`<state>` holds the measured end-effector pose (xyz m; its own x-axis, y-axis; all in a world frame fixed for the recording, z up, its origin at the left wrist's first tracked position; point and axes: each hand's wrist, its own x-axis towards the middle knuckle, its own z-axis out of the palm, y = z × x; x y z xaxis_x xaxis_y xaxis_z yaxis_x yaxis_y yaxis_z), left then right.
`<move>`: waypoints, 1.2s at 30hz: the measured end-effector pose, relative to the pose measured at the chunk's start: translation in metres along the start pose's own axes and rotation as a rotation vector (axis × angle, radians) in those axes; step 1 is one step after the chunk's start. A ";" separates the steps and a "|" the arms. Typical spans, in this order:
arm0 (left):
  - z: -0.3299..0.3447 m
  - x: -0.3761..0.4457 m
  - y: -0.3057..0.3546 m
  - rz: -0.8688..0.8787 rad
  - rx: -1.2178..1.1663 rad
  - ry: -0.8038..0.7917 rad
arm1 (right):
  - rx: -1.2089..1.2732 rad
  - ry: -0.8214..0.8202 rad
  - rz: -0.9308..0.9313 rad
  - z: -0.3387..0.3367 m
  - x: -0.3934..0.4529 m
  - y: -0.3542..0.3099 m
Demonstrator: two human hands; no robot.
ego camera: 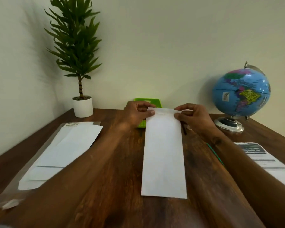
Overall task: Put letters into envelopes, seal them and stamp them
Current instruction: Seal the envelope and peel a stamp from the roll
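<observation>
Envelope flap fold, both hands at the far end.
Spare envelopes (62, 150) lie left. My left hand (135, 114) pinches the flap's left corner of the long envelope (164, 155), which lies lengthwise mid-table (113, 186); my right hand (192, 117) pinches the right corner. Judgement: fold both corners down together, keep edges square, then press along the crease. Printed letters (263, 158) wait right.

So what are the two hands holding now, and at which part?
Both hold the white envelope at its far end: the left hand pinches the left corner, the right hand the right corner.
</observation>
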<state>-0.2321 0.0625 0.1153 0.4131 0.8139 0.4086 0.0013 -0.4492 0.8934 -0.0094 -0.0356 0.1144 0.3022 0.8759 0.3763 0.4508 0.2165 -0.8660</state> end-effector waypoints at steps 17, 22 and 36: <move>-0.025 -0.038 0.035 0.458 0.497 0.224 | -0.328 0.359 -0.457 0.021 -0.043 -0.029; -0.016 -0.030 0.054 0.381 0.357 0.010 | -0.082 0.220 -0.388 0.027 -0.042 -0.044; -0.040 -0.068 0.050 0.492 0.639 0.020 | -0.270 0.047 -0.434 0.004 -0.057 -0.039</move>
<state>-0.2961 -0.0001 0.1394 0.4854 0.4717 0.7361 0.3469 -0.8768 0.3330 -0.0476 -0.0928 0.1256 0.0737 0.7084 0.7020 0.7420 0.4313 -0.5132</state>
